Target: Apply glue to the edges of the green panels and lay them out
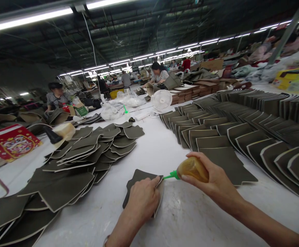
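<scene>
My left hand point(142, 200) presses down on a dark grey cut piece point(137, 178) with a pale edge, lying on the white table point(187, 219); the fingers are curled against the piece's right edge. My right hand point(208, 178) is wrapped round a small amber squeeze bottle point(192, 168). Its green nozzle point(170, 176) points left and touches the piece's edge beside my left fingertips.
A heap of the same grey pieces point(82, 154) lies to the left. Overlapping rows of grey pieces point(242, 137) fill the right side. A small white fan point(161, 100) and plastic bags stand farther back. Other people sit at the far tables.
</scene>
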Demonstrator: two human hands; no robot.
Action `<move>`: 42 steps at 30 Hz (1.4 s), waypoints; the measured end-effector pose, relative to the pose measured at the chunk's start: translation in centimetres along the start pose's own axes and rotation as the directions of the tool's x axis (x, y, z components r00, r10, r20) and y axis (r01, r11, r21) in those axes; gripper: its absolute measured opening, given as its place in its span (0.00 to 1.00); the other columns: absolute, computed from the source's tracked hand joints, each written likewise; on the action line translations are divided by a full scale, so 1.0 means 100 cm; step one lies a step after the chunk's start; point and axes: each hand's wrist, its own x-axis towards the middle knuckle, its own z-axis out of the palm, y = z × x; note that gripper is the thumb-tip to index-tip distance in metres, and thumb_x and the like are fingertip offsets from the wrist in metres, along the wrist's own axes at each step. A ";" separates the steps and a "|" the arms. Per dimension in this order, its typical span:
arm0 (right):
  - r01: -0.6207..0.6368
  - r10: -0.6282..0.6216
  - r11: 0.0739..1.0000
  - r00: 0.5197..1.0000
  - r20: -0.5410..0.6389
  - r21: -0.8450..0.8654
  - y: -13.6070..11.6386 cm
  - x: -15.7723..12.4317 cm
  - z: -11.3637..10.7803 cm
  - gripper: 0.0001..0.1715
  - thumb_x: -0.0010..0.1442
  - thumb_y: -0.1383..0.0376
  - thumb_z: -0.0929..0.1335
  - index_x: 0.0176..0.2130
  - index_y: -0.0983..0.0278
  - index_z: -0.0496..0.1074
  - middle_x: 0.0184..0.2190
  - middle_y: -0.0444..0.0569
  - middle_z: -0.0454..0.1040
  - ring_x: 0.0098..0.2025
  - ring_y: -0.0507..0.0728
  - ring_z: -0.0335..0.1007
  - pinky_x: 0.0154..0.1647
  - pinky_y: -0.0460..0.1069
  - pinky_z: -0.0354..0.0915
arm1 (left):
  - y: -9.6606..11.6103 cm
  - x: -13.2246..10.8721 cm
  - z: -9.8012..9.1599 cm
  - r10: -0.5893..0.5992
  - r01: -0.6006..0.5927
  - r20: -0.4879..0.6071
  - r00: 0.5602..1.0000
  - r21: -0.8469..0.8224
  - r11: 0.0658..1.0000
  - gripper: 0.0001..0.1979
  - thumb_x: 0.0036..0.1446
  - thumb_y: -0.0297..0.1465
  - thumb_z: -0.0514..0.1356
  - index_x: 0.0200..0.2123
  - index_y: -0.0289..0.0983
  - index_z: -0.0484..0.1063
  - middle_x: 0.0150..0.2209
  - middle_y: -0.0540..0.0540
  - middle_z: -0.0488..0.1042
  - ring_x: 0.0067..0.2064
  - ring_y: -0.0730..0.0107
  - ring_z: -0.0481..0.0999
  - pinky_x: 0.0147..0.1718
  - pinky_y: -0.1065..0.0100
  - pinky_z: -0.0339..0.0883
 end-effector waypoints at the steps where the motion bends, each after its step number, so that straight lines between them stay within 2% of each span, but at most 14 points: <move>1: -0.009 0.008 1.000 1.000 -0.004 -0.012 -0.001 0.000 0.000 0.32 0.52 0.48 0.71 0.51 0.58 0.62 0.43 0.48 0.71 0.42 0.61 0.69 0.46 0.56 0.63 | 0.000 -0.001 0.000 -0.003 0.003 -0.003 1.000 -0.001 1.000 0.26 0.57 0.28 0.45 0.57 0.51 0.64 0.38 0.46 0.76 0.41 0.58 0.76 0.39 0.61 0.64; 8: -0.078 0.077 0.997 0.997 0.027 0.017 -0.006 0.000 0.000 0.30 0.51 0.48 0.71 0.48 0.58 0.63 0.36 0.44 0.72 0.35 0.59 0.70 0.39 0.53 0.65 | -0.002 -0.003 0.005 -0.003 0.002 -0.023 1.000 -0.028 1.000 0.24 0.59 0.31 0.45 0.56 0.53 0.65 0.35 0.48 0.73 0.39 0.60 0.75 0.36 0.64 0.62; 12: -0.054 0.053 0.998 0.998 -0.026 -0.012 -0.005 -0.001 0.001 0.30 0.51 0.48 0.71 0.48 0.59 0.63 0.37 0.45 0.72 0.37 0.59 0.70 0.41 0.53 0.64 | -0.002 -0.003 0.007 -0.017 0.016 -0.022 1.000 -0.041 0.999 0.23 0.59 0.32 0.45 0.56 0.53 0.64 0.35 0.48 0.73 0.39 0.61 0.75 0.36 0.65 0.62; 17: -0.044 0.042 0.999 0.997 0.069 0.018 -0.004 -0.005 0.000 0.28 0.53 0.49 0.71 0.48 0.58 0.62 0.36 0.45 0.72 0.36 0.58 0.70 0.40 0.53 0.65 | -0.001 -0.006 0.010 -0.014 0.014 -0.036 0.999 -0.022 1.000 0.23 0.60 0.33 0.45 0.57 0.53 0.63 0.36 0.48 0.72 0.39 0.61 0.75 0.35 0.66 0.62; 22: 0.030 -0.030 0.999 0.999 -0.027 -0.016 0.002 -0.005 0.000 0.29 0.53 0.49 0.70 0.48 0.59 0.62 0.41 0.48 0.72 0.39 0.60 0.70 0.42 0.54 0.65 | -0.002 -0.006 0.011 -0.014 0.014 -0.035 0.999 -0.009 1.000 0.23 0.61 0.34 0.44 0.58 0.51 0.61 0.38 0.47 0.71 0.39 0.63 0.74 0.35 0.67 0.62; 25: 0.055 -0.055 0.998 0.998 -0.008 -0.015 0.006 -0.007 0.000 0.27 0.55 0.50 0.70 0.49 0.58 0.61 0.42 0.48 0.71 0.41 0.61 0.70 0.42 0.54 0.65 | -0.001 -0.006 0.012 -0.011 0.011 -0.034 0.999 -0.014 1.000 0.23 0.61 0.34 0.44 0.58 0.51 0.61 0.38 0.48 0.71 0.40 0.63 0.74 0.35 0.67 0.62; 28: 0.050 -0.050 0.999 0.998 0.035 0.012 0.008 -0.009 0.000 0.27 0.55 0.50 0.70 0.48 0.58 0.61 0.41 0.48 0.72 0.39 0.60 0.71 0.41 0.54 0.66 | 0.000 -0.006 0.011 -0.010 0.009 -0.031 0.999 -0.011 1.000 0.23 0.61 0.34 0.44 0.59 0.51 0.61 0.38 0.48 0.71 0.40 0.64 0.74 0.34 0.68 0.62; 33: 0.070 -0.069 0.998 0.997 -0.016 0.011 0.012 -0.009 0.001 0.27 0.55 0.51 0.70 0.48 0.59 0.61 0.41 0.47 0.70 0.39 0.59 0.70 0.42 0.53 0.66 | -0.001 -0.005 0.012 -0.014 0.014 -0.030 0.999 -0.001 1.000 0.23 0.62 0.34 0.43 0.59 0.50 0.60 0.37 0.47 0.70 0.39 0.63 0.74 0.34 0.67 0.62; 39: 0.081 -0.082 0.996 0.996 0.022 0.037 0.013 -0.012 0.001 0.25 0.55 0.51 0.70 0.48 0.58 0.61 0.41 0.46 0.69 0.38 0.57 0.70 0.41 0.52 0.65 | 0.000 -0.008 0.012 -0.013 0.013 -0.026 1.000 0.000 1.000 0.23 0.62 0.33 0.42 0.59 0.49 0.61 0.38 0.47 0.70 0.39 0.65 0.74 0.34 0.68 0.62; 42: 0.062 -0.061 0.997 0.998 -0.017 0.037 0.014 -0.012 0.002 0.26 0.55 0.51 0.70 0.48 0.58 0.61 0.38 0.45 0.70 0.36 0.57 0.70 0.39 0.51 0.65 | 0.001 -0.010 0.011 -0.024 0.024 -0.024 0.999 0.001 1.000 0.24 0.62 0.33 0.42 0.59 0.49 0.60 0.38 0.47 0.70 0.39 0.65 0.73 0.34 0.68 0.62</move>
